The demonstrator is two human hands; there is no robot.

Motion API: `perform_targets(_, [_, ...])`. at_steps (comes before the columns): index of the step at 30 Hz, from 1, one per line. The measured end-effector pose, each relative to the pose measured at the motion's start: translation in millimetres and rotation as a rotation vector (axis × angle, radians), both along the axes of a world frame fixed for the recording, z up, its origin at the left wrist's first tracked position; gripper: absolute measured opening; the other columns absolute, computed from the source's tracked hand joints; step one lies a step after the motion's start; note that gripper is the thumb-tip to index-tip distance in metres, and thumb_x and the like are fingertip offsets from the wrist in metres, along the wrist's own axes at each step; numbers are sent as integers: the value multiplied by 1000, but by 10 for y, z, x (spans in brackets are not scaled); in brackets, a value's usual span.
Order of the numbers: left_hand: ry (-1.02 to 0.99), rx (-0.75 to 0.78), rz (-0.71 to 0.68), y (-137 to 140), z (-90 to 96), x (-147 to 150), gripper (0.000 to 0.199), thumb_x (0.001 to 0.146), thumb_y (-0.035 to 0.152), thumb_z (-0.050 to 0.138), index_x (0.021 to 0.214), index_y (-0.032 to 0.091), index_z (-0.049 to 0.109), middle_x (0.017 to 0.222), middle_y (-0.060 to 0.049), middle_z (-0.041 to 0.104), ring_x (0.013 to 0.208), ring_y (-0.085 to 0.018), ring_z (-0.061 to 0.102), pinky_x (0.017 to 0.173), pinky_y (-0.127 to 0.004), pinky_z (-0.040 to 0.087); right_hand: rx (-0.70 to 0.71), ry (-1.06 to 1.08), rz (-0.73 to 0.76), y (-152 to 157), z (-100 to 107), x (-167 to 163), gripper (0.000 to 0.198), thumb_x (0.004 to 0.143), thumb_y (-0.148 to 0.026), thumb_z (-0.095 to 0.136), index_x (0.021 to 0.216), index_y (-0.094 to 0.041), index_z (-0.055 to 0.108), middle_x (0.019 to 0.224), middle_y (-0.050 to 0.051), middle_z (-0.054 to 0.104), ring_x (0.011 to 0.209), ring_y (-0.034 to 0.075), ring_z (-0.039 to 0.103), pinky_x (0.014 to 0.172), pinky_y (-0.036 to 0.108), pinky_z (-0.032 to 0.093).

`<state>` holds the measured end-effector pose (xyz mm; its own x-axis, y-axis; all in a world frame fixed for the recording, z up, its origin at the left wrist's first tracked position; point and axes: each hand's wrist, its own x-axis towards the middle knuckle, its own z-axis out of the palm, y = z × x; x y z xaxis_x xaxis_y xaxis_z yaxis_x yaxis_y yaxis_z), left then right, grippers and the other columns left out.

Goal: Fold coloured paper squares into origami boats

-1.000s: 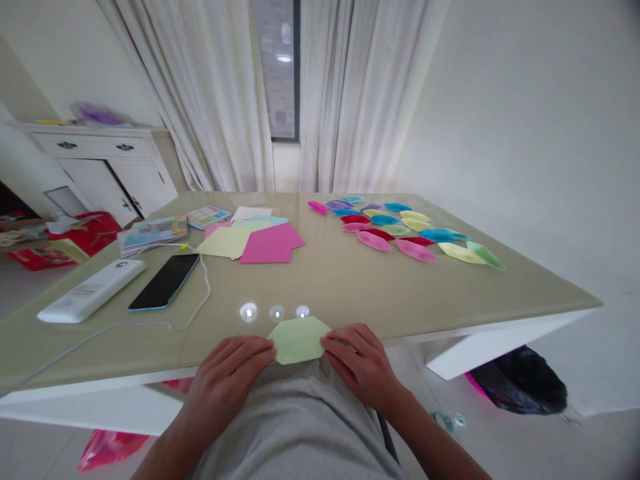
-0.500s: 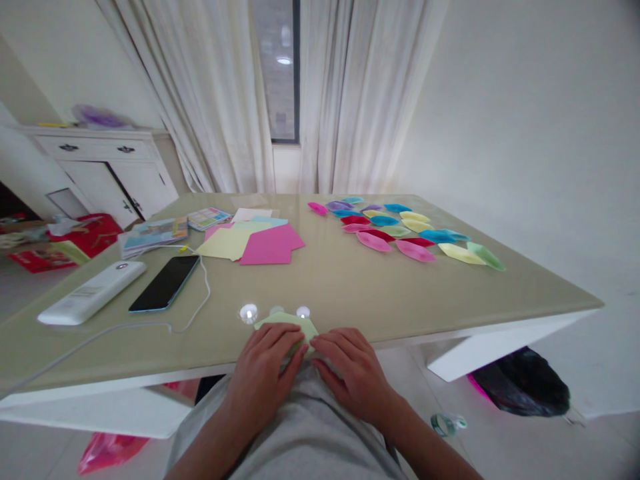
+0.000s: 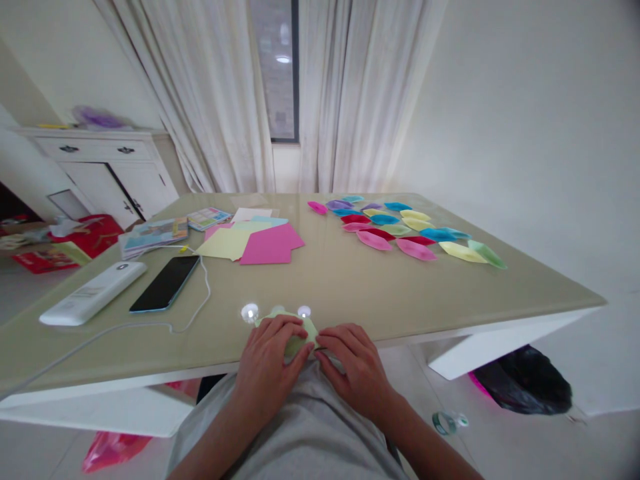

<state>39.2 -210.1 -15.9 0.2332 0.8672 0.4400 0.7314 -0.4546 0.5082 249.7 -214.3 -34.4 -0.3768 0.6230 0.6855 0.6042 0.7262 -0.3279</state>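
A pale green sheet of paper (image 3: 299,341) lies at the table's near edge, mostly covered by my hands. My left hand (image 3: 270,353) curves over its left part, with thumb and fingers closed on the paper. At its right corner, my right hand (image 3: 350,360) pinches the paper between thumb and fingertips. Toward the right back lie several folded paper boats (image 3: 416,249) in pink, red, blue, purple, yellow and green. A stack of coloured paper (image 3: 270,245) with pink and pale yellow sheets lies left of the middle.
On the left of the table (image 3: 350,293) are a white power bank (image 3: 93,293), a black-screened phone (image 3: 165,285), a white cable (image 3: 202,303) and booklets (image 3: 157,235). A plastic bottle (image 3: 449,422) and a black bag (image 3: 525,380) are on the floor at right.
My left fingers have arched up, showing more of the green paper beneath. My right fingertips now pinch its right corner more closely. The other things stay in place.
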Motion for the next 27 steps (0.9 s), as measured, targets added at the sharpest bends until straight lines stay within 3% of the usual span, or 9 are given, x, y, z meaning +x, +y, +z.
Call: perform_targets(27, [-3,-47,-7,13,36,5,4,93,22,68,91,25,68,117,-4,73,109,-28,65,97,-49,49,56,-39,47,32,28,61,16,102,-18,64,116,-21,71,110,10,76,98,24,67,88,41,57])
